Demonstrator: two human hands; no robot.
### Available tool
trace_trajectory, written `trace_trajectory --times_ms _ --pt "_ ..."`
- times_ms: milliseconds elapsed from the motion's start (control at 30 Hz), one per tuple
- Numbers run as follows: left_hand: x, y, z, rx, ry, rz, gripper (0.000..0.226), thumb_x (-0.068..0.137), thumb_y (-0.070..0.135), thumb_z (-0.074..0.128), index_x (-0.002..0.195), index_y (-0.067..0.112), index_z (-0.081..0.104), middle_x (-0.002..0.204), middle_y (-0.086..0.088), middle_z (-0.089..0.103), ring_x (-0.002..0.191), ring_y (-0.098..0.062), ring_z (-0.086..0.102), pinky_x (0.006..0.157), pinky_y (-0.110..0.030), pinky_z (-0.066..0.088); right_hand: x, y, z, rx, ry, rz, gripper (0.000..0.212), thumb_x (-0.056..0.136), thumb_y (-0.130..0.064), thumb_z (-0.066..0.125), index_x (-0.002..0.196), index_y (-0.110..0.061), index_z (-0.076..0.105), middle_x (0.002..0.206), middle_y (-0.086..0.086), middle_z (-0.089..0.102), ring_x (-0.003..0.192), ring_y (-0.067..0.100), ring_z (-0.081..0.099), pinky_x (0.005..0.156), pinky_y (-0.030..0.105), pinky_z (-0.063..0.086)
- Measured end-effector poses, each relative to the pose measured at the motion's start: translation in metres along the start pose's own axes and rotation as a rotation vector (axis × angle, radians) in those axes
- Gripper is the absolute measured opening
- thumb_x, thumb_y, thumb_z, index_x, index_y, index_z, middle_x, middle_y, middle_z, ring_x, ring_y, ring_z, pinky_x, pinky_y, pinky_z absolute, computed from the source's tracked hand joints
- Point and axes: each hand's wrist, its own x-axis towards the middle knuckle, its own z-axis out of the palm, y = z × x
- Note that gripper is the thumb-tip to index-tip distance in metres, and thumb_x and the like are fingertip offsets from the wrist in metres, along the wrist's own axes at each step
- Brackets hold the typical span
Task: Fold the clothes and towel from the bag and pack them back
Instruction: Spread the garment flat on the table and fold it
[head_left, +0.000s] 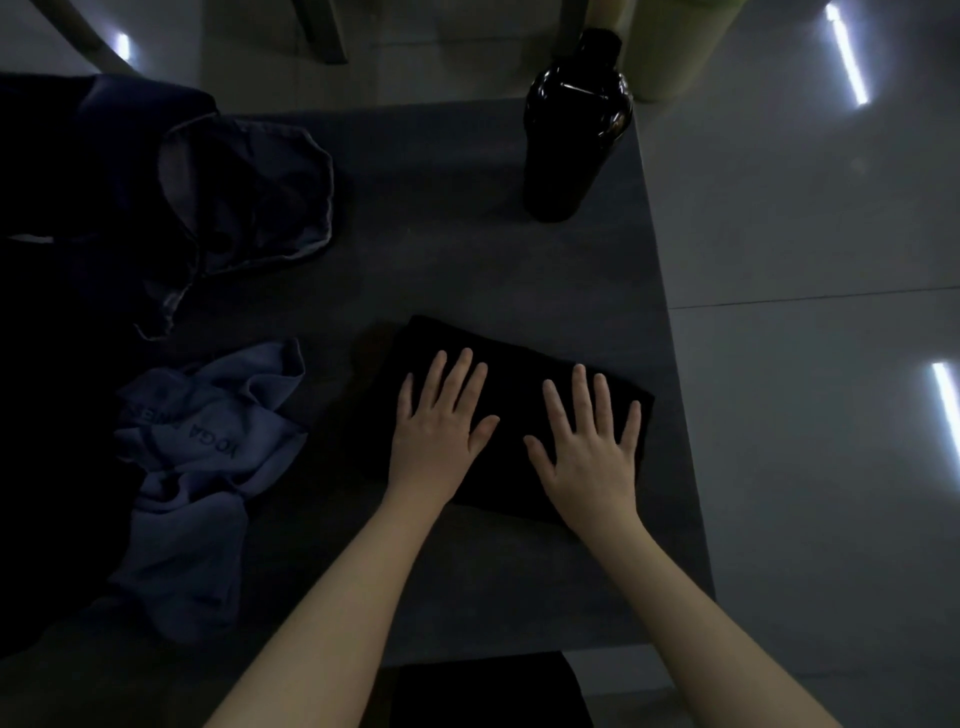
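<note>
A black garment (511, 374) lies folded into a flat rectangle, set slightly askew. Just left of it, a pale blue cloth (202, 467) with dark lettering sits crumpled and unfolded. Farther left and behind the garment, a dark blue bag (244, 192) slumps, mouth gaping.

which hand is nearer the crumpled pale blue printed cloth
Left. The left hand lies on the folded black garment beside the crumpled pale blue printed cloth; the right hand lies farther right.
</note>
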Motion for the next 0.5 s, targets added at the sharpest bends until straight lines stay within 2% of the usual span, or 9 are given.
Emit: trace_trajectory --times_ms 67,133,200,367,500 --pt "0.002 -0.001 -0.003 0.03 0.001 -0.022 0.068 0.092 0.056 0.012 0.149 0.021 0.018 0.158 -0.002 0.019 0.146 -0.025 0.016 0.114 -0.05 0.014 0.001 -0.003 0.003 0.007 -0.036 0.034 0.067 0.09 -0.056 0.023 0.148 -0.023 0.024 0.157 0.012 0.015 0.144 0.031 0.01 0.11 0.061 0.009" --pt "-0.002 -0.009 -0.007 0.032 0.049 -0.132 0.067 0.094 0.057 0.02 0.149 0.019 0.025 0.157 -0.005 0.024 0.145 -0.029 0.018 0.113 -0.053 0.012 0.001 -0.005 0.003 0.006 -0.055 0.05 0.067 0.09 -0.055 0.023 0.148 -0.022 0.026 0.156 0.014 0.017 0.143 0.033 0.013 0.109 0.061 0.012" --pt "-0.011 -0.025 -0.006 0.004 0.017 -0.228 0.067 0.094 0.055 0.025 0.15 0.019 0.022 0.158 -0.005 0.019 0.146 -0.03 0.014 0.114 -0.055 0.009 0.0 -0.006 0.001 0.008 -0.055 0.059 0.067 0.089 -0.055 0.024 0.146 -0.021 0.03 0.155 0.015 0.021 0.142 0.034 0.018 0.108 0.062 0.016" --pt "-0.02 -0.044 -0.002 0.013 -0.036 -0.21 0.068 0.089 0.048 0.041 0.148 0.015 0.03 0.155 -0.007 0.027 0.141 -0.034 0.027 0.108 -0.058 0.027 0.001 -0.009 -0.006 -0.031 -0.059 0.062 0.066 0.087 -0.055 0.028 0.14 -0.019 0.043 0.148 0.015 0.036 0.136 0.035 0.033 0.101 0.063 0.03" --pt "-0.016 -0.046 -0.003 -0.008 -0.04 -0.194 0.069 0.09 0.05 0.037 0.149 0.018 0.025 0.157 -0.005 0.022 0.143 -0.033 0.021 0.11 -0.056 0.023 0.005 -0.006 -0.011 -0.045 -0.071 0.04 0.067 0.085 -0.057 0.029 0.137 -0.019 0.046 0.145 0.016 0.041 0.132 0.035 0.037 0.1 0.063 0.031"
